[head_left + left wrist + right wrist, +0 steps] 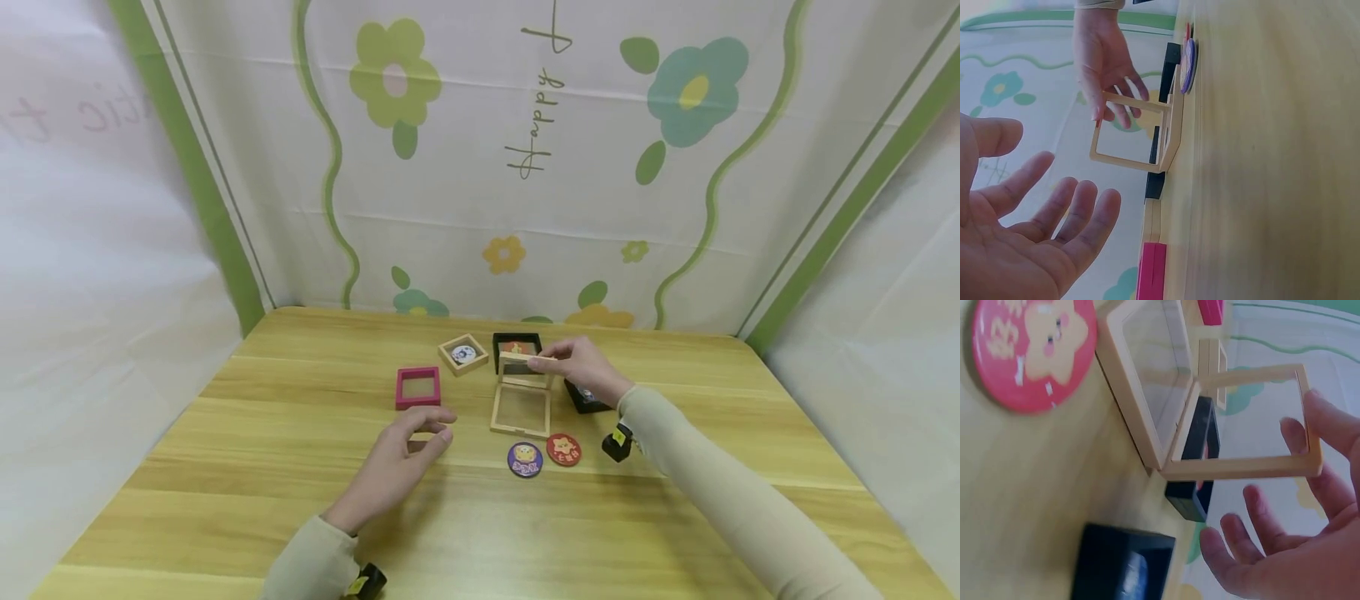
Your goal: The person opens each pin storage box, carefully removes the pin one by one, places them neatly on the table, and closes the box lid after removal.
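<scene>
I am seeing most room for moving on the near side of the desk [450,533], with wood also spreading left and right toward both side edges. Space is tighter around the light wooden frame [522,412]: a black frame [517,337] is sitting just beyond it, a second black frame [595,408] is lying to its right, and a purple badge [525,460] and red badge [564,450] are resting just in front.

The light wooden frame is sitting near the middle of the desk's width, base flat, lid rising steeply from the far side. It is looking nearly square, so I am finding no clear long axis; its hinge side is running left to right. The right hand [581,367] is pinching the lid's upper right corner. The left hand [397,458] is hovering with relaxed, bent fingers, holding nothing, near a magenta frame [418,404]. A small wooden frame [473,367] is lying angled farther back.

The desk is showing pale wood grain, and flower-printed cloth [465,183] is hanging behind it.
</scene>
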`<state>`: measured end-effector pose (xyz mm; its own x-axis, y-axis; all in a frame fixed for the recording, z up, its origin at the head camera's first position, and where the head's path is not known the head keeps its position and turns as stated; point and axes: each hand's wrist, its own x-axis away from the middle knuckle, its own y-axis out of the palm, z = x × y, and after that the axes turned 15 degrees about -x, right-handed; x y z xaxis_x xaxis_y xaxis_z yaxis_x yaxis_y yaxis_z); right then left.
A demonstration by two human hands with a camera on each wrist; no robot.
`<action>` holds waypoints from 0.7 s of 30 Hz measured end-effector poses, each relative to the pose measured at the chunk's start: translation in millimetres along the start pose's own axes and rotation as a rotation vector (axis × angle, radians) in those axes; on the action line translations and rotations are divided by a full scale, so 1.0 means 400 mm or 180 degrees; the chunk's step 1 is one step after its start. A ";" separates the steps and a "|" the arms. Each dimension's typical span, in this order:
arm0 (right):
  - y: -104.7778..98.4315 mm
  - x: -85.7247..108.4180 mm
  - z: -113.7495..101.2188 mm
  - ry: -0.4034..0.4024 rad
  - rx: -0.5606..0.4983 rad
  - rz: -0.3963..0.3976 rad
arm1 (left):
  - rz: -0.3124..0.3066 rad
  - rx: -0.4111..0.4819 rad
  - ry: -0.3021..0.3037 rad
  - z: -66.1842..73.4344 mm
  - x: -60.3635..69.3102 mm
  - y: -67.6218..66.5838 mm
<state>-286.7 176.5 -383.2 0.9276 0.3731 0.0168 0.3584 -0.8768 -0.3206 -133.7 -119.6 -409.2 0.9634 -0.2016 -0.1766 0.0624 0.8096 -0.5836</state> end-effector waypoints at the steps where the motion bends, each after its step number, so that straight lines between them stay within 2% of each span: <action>1: -0.001 -0.002 -0.004 -0.0050 0.0074 -0.0015 | 0.0004 -0.0012 -0.0003 0.000 0.000 0.000; 10: -0.010 -0.009 -0.043 -0.0250 0.0653 -0.0263 | 0.0006 -0.0056 -0.0029 0.004 0.002 0.001; 21: -0.010 -0.012 -0.063 -0.0387 0.1108 -0.0567 | -0.0037 -0.0061 -0.0027 0.009 0.005 -0.002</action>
<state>-289.7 170.5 -358.0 0.8276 0.5612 -0.0042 0.4362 -0.6479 -0.6245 -130.9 -118.6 -406.0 0.9648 -0.2061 -0.1632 0.0686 0.7966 -0.6006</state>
